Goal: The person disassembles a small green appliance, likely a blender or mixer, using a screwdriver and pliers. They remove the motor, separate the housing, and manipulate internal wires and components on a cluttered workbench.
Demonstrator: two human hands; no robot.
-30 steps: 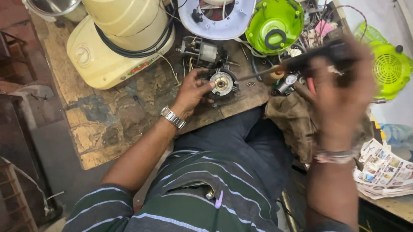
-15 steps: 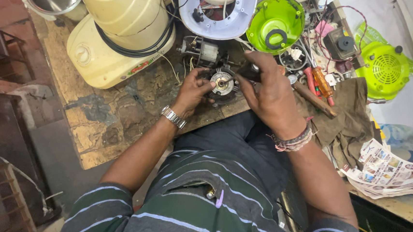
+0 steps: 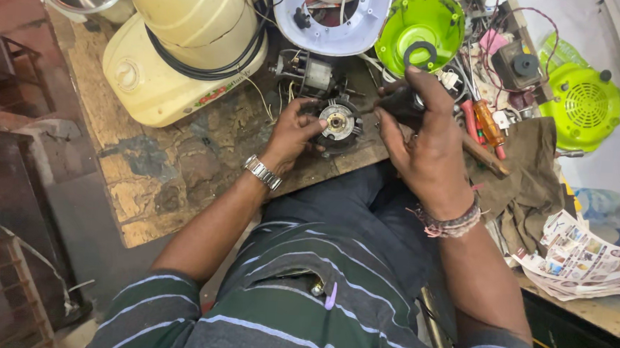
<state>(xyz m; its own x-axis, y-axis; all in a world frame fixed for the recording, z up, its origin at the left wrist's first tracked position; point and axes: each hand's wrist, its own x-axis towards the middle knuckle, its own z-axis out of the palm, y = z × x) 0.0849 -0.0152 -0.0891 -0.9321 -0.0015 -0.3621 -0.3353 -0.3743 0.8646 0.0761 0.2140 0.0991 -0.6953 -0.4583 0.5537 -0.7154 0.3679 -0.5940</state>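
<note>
The small round motor part point(image 3: 340, 122) lay at the near edge of the worn wooden worktop point(image 3: 171, 179), just in front of the cream mixer base point(image 3: 175, 77). The left hand point(image 3: 295, 131) touched the motor part on its left side, the fingers curled around its rim. The right hand point(image 3: 425, 142) was just to the right of the motor part, its fingers closed on a dark tool point(image 3: 395, 104) whose tip pointed toward the part. Behind the motor part stood a green plastic cover point(image 3: 422, 29).

Left hand point(image 3: 293, 129) steadies motor point(image 3: 340, 122); right hand point(image 3: 428, 142) grips tool point(image 3: 395, 102).
</note>
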